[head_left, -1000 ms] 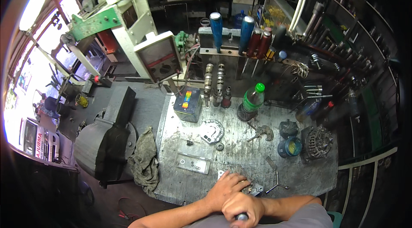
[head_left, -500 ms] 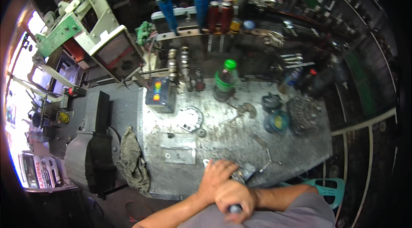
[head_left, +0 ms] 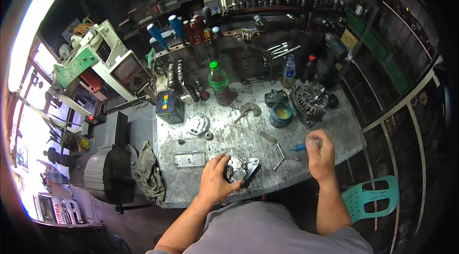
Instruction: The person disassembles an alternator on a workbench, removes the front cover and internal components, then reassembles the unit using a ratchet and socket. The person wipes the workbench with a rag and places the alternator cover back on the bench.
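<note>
The left hand (head_left: 216,178) grips an alternator housing (head_left: 238,175) at the bench's near edge, fingers over its left side, thumb along the near side. The housing lies just right of that palm, its long axis slanting away to the right. The right hand (head_left: 320,154), farther off and well apart, is closed around a blue-handled tool (head_left: 299,147) pointing left, housing-ward. Between them lies a three-way socket wrench (head_left: 282,159); beyond sits a blue tub (head_left: 280,119).

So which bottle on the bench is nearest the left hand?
The green-capped bottle, roughly straight beyond the left hand; the blue-labelled bottle and red-capped bottle stand farther away, to the right.
</note>
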### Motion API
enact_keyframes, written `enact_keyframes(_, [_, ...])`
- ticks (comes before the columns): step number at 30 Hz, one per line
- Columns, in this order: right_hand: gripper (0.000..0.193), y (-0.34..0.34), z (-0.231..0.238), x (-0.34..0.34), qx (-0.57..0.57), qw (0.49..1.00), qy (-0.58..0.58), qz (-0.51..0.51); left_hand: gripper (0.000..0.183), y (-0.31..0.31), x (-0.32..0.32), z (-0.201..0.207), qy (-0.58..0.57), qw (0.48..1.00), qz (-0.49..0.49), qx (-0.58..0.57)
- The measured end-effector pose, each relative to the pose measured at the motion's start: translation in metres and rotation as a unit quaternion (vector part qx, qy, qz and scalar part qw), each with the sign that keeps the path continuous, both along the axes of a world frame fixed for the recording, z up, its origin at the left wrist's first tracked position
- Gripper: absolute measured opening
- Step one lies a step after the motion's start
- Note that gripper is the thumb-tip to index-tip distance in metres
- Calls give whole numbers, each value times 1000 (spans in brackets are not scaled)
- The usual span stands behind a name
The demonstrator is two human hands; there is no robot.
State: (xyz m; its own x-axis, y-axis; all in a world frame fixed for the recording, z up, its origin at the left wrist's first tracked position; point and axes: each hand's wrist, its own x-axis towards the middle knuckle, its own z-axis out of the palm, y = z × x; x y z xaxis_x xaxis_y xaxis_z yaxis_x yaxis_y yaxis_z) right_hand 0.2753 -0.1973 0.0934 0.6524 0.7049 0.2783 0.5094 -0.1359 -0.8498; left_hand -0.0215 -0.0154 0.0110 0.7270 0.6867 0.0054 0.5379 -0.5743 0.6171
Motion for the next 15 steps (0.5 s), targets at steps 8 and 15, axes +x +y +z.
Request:
enact_keyframes(8, [32, -77, -80, -27, 238, 795, 557, 20, 117, 25, -7, 9, 45, 986, -155, 41])
enact_keyframes(15, [44, -82, -95, -87, -32, 952, 252, 172, 113, 15, 3, 4, 51, 981, -148, 111])
